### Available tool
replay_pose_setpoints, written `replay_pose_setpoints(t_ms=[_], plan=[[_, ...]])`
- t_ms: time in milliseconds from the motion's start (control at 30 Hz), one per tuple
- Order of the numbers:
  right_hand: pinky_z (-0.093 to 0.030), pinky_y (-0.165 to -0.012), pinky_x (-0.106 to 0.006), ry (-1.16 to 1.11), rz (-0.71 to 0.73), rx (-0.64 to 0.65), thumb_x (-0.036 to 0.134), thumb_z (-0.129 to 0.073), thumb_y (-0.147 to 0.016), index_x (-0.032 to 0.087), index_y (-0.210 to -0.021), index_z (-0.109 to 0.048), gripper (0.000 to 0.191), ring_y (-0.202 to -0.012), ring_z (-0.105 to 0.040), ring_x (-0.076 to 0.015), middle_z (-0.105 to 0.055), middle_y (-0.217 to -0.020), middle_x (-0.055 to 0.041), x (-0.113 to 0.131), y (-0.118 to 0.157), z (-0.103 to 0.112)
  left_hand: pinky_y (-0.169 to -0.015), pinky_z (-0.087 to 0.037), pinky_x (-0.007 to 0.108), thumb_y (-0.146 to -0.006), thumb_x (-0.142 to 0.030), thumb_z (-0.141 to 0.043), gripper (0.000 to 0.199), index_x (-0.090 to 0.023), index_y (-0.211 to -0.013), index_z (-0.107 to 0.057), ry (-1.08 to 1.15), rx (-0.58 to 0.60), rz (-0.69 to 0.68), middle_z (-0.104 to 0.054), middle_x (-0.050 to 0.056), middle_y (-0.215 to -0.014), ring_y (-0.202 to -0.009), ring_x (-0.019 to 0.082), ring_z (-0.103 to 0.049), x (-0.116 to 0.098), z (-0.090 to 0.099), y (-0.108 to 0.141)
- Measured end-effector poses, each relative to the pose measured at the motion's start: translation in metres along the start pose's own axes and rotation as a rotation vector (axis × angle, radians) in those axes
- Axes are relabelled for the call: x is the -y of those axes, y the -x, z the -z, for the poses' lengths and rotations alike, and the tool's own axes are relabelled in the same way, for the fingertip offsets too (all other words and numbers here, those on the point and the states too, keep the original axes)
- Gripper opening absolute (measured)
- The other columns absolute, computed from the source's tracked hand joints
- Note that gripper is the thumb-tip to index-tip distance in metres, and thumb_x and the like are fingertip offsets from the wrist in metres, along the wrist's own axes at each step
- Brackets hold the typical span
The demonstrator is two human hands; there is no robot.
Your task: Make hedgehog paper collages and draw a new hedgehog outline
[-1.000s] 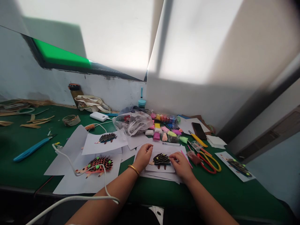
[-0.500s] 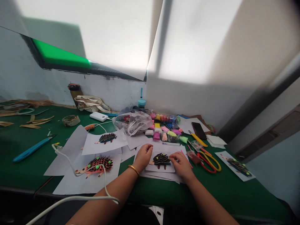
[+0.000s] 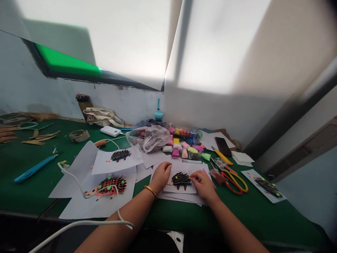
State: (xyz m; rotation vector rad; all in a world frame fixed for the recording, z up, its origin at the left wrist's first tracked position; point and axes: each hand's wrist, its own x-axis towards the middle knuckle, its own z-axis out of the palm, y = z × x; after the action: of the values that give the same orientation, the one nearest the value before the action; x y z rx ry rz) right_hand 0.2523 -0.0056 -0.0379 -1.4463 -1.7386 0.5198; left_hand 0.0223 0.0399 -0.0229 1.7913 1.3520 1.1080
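Observation:
A hedgehog picture (image 3: 181,178) with dark spines and small yellow-green balls lies on white paper in front of me. At its right edge my right hand (image 3: 203,184) has thumb and fingertips pinched together over the spines; what sits between them is too small to make out. On the other side, my left hand (image 3: 161,175), below a gold bangle (image 3: 150,191), rests by the picture's upper left. Its fingers are curled together, and anything in them is hidden. A white pen (image 3: 192,161) lies just above the picture.
Bagged coloured clay (image 3: 176,152) and a plastic bag (image 3: 150,138) lie behind. Scissors (image 3: 234,182), a yellow cutter (image 3: 222,155) and a phone (image 3: 223,146) are right. Left are other hedgehog pictures (image 3: 109,186), a white cable (image 3: 79,222), a blue cutter (image 3: 35,169) and another person's hand (image 3: 6,135).
Another person's hand has come into view at the far left edge. My own hands keep nearly the same place and pinched shape over the hedgehog picture.

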Motion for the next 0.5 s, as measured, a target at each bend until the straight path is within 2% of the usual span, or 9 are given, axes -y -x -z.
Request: replay_pose_setpoints(t_ms=[500], plan=[[-0.046,-0.079,-0.034,0.007,-0.01,0.017,0.029,-0.057,-0.081,0.023,-0.081,-0.069,0.013,-0.085,-0.058,-0.0213,-0.061,-0.088,-0.0048,0.001,-0.0009,-0.0006,-0.089,-0.045,0.034,-0.09,-0.033,-0.045,0.027,-0.019,-0.101,-0.065,-0.016,0.004,-0.003,-0.067,0.007,-0.103,-0.099,0.021,-0.06,-0.0028,0.001,0.0005]])
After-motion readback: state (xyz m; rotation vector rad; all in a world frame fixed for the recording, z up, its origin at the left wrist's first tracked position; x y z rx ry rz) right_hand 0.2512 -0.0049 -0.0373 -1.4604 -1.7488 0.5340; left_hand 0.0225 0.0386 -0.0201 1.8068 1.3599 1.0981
